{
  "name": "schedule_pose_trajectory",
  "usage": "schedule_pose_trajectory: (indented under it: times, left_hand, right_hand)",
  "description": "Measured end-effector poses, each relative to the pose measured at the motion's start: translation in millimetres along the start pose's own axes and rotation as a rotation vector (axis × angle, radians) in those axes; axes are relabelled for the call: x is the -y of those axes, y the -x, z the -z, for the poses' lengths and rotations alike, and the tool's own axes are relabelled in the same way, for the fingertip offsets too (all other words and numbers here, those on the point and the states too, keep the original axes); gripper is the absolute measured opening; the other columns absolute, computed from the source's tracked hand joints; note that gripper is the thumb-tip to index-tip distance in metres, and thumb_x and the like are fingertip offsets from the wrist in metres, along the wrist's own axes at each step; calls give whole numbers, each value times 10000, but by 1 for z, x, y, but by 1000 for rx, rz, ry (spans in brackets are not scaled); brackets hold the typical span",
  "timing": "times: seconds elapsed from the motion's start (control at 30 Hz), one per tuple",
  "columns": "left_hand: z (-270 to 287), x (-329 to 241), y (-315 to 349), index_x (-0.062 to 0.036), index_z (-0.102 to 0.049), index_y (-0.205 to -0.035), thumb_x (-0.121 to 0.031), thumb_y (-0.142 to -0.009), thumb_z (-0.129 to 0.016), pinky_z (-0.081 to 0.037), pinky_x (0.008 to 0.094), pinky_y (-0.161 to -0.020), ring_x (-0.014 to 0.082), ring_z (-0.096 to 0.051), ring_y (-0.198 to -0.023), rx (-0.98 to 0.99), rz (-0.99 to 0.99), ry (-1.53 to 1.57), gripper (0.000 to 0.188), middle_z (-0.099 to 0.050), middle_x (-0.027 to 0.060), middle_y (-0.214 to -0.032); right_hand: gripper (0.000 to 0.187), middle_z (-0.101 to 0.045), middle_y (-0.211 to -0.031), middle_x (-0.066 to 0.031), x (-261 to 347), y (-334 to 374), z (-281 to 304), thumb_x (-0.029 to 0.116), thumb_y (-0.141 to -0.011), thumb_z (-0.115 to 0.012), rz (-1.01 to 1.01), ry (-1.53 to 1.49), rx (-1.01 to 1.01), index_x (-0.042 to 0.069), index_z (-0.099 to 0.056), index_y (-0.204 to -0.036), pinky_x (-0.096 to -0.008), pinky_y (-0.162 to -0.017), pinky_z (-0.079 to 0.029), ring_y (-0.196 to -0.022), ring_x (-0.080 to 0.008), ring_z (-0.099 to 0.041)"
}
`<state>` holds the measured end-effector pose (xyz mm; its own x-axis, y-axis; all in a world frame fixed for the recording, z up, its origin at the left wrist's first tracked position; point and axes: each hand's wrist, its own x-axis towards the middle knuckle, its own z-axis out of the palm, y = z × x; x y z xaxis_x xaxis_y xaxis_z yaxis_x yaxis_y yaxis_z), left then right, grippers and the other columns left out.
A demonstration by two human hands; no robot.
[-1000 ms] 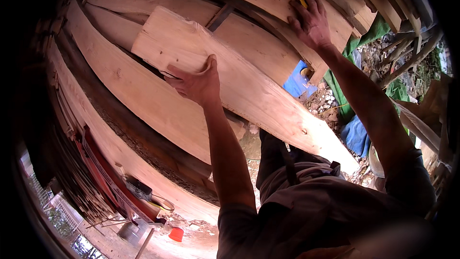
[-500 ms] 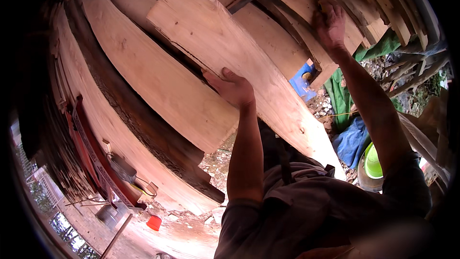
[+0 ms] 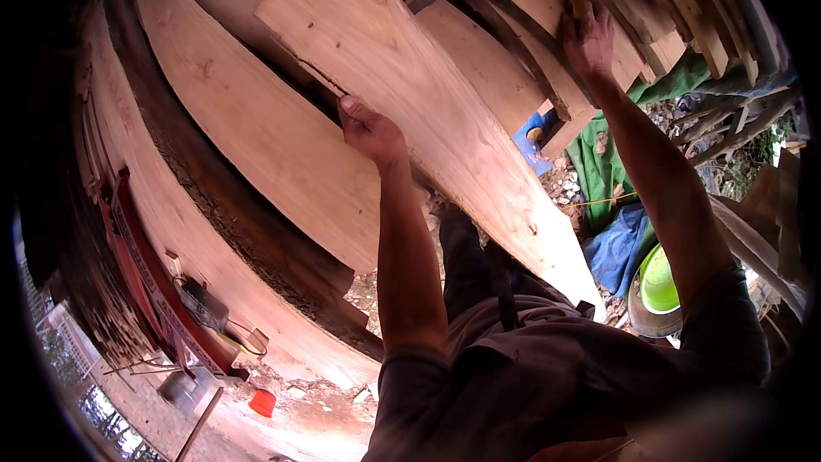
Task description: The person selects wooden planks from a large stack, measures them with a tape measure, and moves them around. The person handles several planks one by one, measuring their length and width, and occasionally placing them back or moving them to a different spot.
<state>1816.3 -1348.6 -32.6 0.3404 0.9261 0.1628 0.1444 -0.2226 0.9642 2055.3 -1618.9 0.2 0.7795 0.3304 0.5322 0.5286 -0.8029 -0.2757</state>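
Note:
A long pale plank (image 3: 410, 85) lies slantwise before me, with a dark split along its left edge. My left hand (image 3: 374, 133) is closed beside that edge, its thumb by the end of the split; whatever its fingers hold is hidden. Further right and farther off, my right hand (image 3: 590, 41) rests over another pale board (image 3: 530, 4). Its fingers are curled round a small yellowish thing (image 3: 581, 7), mostly covered by them, so its kind does not show.
More wide boards (image 3: 222, 77) lie to the left, one with dark bark (image 3: 231, 214). A red metal frame (image 3: 154, 282) and a red cup-like thing (image 3: 262, 403) are at lower left. Green sheeting (image 3: 599, 162), a blue cloth (image 3: 617, 248) and a lime-green basin (image 3: 659, 281) sit at right.
My left hand has shifted left and slightly farther off, along the plank's edge, and its spread fingers have curled in. My right hand stays at nearly the same place on its board.

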Motion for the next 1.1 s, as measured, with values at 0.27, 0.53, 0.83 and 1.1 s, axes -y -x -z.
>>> schedule_pose_trajectory:
  times: [0.27,0.53,0.83,1.1]
  left_hand:
    - [4,-8,0,94,-566,-956,-404,-1042,-387,-470,366,-764,253,-525,-794,25,120,213,537,-597,155,-853]
    - [53,-51,50,87,-580,-1229,-98,-970,-570,-499,285,-887,174,-617,-927,70,305,293,318,-669,117,-1038]
    - [82,-56,149,68,-617,-1191,-16,-914,-630,-511,271,-862,139,-618,-966,659,485,446,290,-656,95,-1098]
    - [105,-54,132,69,-611,-1123,65,-860,-640,-500,234,-744,100,-597,-832,814,550,222,264,-629,55,-920]
  right_hand:
    - [440,-546,-1236,-137,-8,3,-9,242,-866,-593,7,1,-7,168,-536,-1297,-489,-966,-406,-1129,-379,-492]
    - [462,-568,-1182,-164,-14,16,5,147,-797,-671,64,-117,-88,121,-561,-1244,-453,-972,-417,-1102,-384,-494]
    - [456,-561,-1147,-89,156,179,109,-8,-825,-682,-279,-947,893,55,-488,-1233,-321,-962,-452,-1122,-202,-563]
    - [378,-652,-1033,-167,169,164,124,112,-759,-719,-159,-950,1083,7,-607,-1104,-368,-840,-507,-964,-298,-648]
